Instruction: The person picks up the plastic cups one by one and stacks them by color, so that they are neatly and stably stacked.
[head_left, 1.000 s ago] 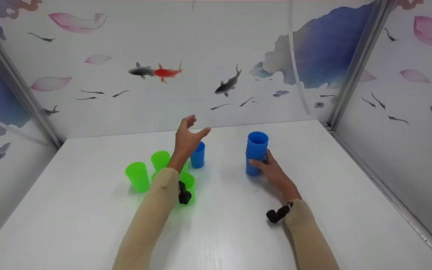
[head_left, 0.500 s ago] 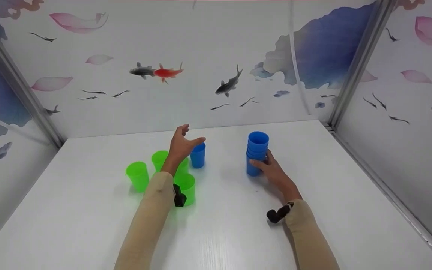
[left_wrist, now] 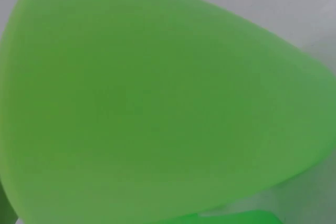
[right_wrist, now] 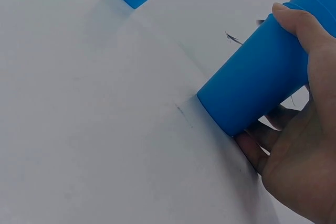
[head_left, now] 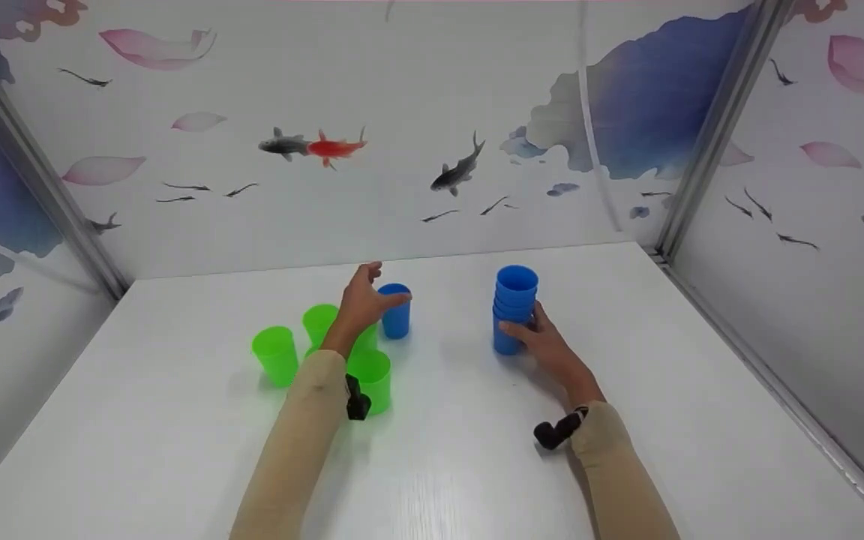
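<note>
Blue stack of cups [head_left: 513,306] stands upright on the bench [head_left: 439,450], wrapped in the right hand [head_left: 550,346]. Left hand's [head_left: 361,307] well apart, thumb and fingers spread by a lone blue cup [head_left: 396,322], can't tell if touching. Green cups [head_left: 277,358] sit around the left wrist.

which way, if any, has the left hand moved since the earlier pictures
Yes: in the head view, the left hand has moved lower and slightly left, farther below the printed red fish on the back wall.
</note>
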Demonstrator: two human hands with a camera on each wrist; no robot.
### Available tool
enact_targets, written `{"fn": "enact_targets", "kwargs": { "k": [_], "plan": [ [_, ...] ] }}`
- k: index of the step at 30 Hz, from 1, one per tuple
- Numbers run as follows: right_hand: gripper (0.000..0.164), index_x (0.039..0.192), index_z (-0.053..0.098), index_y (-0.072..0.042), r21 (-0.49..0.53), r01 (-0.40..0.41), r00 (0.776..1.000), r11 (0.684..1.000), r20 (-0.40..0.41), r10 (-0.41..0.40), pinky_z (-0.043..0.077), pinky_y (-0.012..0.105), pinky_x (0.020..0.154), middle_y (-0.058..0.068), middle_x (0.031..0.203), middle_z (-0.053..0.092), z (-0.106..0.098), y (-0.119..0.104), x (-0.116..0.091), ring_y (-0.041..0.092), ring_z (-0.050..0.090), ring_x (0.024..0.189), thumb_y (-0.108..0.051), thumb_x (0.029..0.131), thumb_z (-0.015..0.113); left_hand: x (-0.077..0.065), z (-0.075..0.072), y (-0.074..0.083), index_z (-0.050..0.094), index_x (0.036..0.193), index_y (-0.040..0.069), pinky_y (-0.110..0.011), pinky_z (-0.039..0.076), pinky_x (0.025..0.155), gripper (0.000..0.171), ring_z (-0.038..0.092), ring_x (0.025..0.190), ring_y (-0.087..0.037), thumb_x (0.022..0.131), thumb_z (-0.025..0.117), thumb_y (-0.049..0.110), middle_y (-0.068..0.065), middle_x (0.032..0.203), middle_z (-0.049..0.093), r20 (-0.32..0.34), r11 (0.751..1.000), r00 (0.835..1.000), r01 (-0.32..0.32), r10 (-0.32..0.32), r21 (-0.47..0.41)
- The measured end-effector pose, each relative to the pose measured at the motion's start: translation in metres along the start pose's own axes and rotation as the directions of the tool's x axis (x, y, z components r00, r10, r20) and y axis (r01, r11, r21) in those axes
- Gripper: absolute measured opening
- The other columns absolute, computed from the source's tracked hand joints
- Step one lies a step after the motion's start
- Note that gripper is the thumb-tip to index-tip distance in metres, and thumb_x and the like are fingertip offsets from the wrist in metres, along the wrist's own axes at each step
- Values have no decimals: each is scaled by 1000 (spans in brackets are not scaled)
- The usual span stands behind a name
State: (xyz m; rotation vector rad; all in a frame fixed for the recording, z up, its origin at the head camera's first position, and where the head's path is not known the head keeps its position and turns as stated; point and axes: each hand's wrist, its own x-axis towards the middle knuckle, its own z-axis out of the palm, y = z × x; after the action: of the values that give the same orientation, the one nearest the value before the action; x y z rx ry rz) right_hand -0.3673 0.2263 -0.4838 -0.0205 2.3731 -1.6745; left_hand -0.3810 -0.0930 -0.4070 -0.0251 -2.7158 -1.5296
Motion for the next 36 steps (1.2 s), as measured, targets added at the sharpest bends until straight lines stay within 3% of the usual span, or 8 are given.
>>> {"fn": "enact_targets", "kwargs": {
  "k": [9,16,26,36],
  "plan": [
    [123,161,-12,-26,2,-8,1000,1000,-6,8,7,60,126,9,171,-2,0,1,1,36,-1,158,-76,78,65,3,2,2,34,153,9,-48,38,119,83,38,147,-34,86,79,27,-15,156,42,63,993,998,-20,13,116],
    [119,161,-11,-26,-1,0,1000,1000,-9,0,7,61,125,9,171,0,1,1,-1,36,1,158,-74,81,64,4,3,4,32,154,10,-49,39,118,85,41,145,-34,86,80,25,-14,157,42,96,983,995,2,-20,185],
    [124,161,-11,-26,-17,-8,1000,1000,-12,8,8,61,125,10,171,0,1,1,1,37,1,158,-79,77,64,3,2,3,35,153,8,-50,40,117,84,45,141,-35,84,81,24,-16,153,46,73,961,997,15,-37,277],
    [118,161,-11,-28,1,9,1000,1000,0,-9,8,60,125,9,171,-1,0,4,1,36,-1,158,-75,81,62,2,2,5,33,153,8,-49,41,117,82,46,140,-35,87,78,23,-17,152,46,57,966,996,46,-62,254]
  ]
}}
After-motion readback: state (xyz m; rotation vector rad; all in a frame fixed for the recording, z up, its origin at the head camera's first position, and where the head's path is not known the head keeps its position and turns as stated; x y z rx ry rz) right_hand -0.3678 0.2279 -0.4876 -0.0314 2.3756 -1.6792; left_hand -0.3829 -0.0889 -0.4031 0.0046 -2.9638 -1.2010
